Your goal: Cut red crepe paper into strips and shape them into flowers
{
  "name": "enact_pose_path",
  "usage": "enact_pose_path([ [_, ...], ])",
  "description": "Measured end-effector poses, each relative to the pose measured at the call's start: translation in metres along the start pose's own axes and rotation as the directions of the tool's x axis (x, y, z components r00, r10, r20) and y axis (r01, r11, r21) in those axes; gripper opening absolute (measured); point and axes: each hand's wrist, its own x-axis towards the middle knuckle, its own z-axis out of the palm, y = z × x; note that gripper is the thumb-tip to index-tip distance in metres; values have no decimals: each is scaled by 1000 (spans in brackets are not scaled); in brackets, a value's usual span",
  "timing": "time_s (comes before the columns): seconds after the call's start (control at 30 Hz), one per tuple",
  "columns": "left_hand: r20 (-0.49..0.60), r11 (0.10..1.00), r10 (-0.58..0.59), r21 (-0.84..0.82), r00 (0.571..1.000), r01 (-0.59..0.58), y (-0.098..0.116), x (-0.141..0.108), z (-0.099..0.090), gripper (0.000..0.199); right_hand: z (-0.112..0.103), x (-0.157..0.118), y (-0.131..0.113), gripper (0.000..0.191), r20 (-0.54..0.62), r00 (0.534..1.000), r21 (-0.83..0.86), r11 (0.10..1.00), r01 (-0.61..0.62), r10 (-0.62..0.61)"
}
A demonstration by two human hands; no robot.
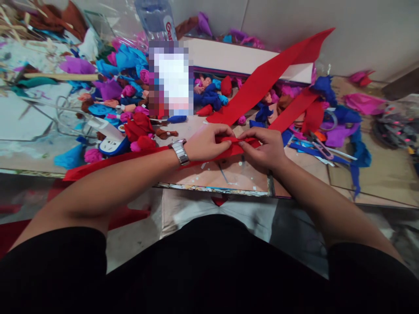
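Between my two hands, over the front of the table, is a strip of red crepe paper [234, 149]. My left hand [209, 141] pinches it between thumb and curled fingers; a metal watch circles that wrist. Close beside it, the thumb and fingertips of my right hand [263, 146] pinch the same strip. A long red length [121, 162] runs leftward beneath my left forearm. Another wide red paper strip [265, 80] slants up to the back right, and a shorter red strip [293, 109] lies behind my right hand. Part of the paper is hidden by my fingers.
Many crumpled paper pieces in blue, pink and purple [109, 89] cover the table's left and back. A white power strip [113, 137], a water bottle [155, 19], a blurred-out bright device [173, 80] and a long white box [242, 54] stand there. Scissors [322, 147] lie right.
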Motion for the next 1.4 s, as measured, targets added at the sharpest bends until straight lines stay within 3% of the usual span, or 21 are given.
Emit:
enact_pose_path([
  [0.3,11,988,48,144,999,-49,0,-1,-2,25,0,0,-5,10,5,1000,41,999,-20,20],
  [0.6,23,988,65,137,998,-68,-1,-1,-1,25,0,0,-6,15,25,999,65,997,-33,32],
  [1.4,64,991,56,117,996,-64,-3,0,0,19,0,0,-2,15,49,996,68,995,77,-80],
])
